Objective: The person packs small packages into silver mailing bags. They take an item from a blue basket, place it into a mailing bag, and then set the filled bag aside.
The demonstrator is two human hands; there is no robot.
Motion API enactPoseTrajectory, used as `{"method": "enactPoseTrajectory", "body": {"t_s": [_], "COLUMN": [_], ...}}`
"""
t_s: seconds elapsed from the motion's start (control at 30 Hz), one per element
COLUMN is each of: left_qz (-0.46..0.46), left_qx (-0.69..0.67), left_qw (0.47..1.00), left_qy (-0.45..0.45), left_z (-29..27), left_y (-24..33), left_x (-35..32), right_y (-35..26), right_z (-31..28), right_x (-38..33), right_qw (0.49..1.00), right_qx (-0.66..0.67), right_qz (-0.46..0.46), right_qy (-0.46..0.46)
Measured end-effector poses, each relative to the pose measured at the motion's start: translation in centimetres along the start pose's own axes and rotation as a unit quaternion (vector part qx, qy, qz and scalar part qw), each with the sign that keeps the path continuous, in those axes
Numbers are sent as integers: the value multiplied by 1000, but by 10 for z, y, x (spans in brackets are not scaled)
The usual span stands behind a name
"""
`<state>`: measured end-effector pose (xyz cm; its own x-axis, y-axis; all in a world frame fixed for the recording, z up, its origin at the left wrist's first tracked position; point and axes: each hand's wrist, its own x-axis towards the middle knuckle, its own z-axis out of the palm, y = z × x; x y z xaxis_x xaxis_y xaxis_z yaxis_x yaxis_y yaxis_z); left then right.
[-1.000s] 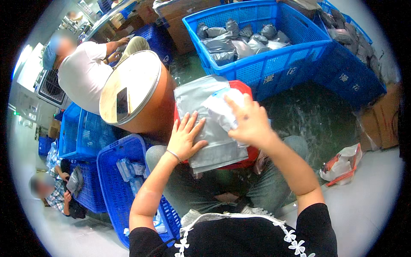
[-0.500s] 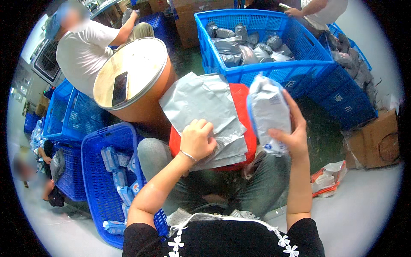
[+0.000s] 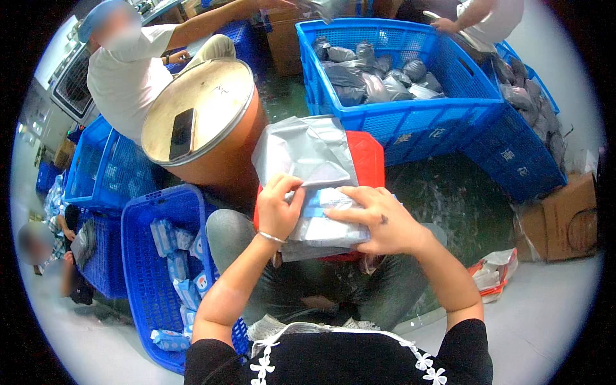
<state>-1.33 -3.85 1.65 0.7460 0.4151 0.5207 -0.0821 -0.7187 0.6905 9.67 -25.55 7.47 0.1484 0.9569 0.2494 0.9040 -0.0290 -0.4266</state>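
Observation:
Grey plastic mailing bags lie in a stack on a red stool between my knees. A soft white-and-blue pack sits lengthwise across the top bag, near its mouth. My left hand pinches the bag's edge at the left end of the pack, its fingers curled. My right hand grips the pack from the right, fingers over the top and thumb at the near side. Part of the pack is hidden beneath the right hand.
At my left stands a blue basket holding several blue-and-white packs. A drum with a phone on it is ahead left. A big blue crate holds filled grey bags. A cardboard box sits right. Co-workers sit nearby.
My right hand has brought the pack left and down from the stool's right side onto the grey bag. The left hand has shifted slightly. The co-worker at left has stretched an arm out.

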Motion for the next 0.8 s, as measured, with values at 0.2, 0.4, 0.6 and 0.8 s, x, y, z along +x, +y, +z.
{"method": "enactPoseTrajectory", "body": {"t_s": [0.2, 0.4, 0.6, 0.8], "left_qz": [-49, -25, 151, 69], "left_qx": [144, 90, 69, 112], "left_qw": [988, 994, 984, 984], "left_qy": [-1, -64, -69, 119], "left_z": [-28, -31, -15, -1], "left_y": [5, 30, 50, 54], "left_x": [-5, -20, -27, -67], "right_y": [-11, -26, -26, -21], "right_z": [13, 30, 19, 26], "right_x": [6, 3, 16, 4], "right_qw": [985, 980, 965, 950], "right_qx": [39, -59, 16, 90], "right_qz": [161, 169, 257, 262], "right_qy": [56, 87, 50, 145]}}
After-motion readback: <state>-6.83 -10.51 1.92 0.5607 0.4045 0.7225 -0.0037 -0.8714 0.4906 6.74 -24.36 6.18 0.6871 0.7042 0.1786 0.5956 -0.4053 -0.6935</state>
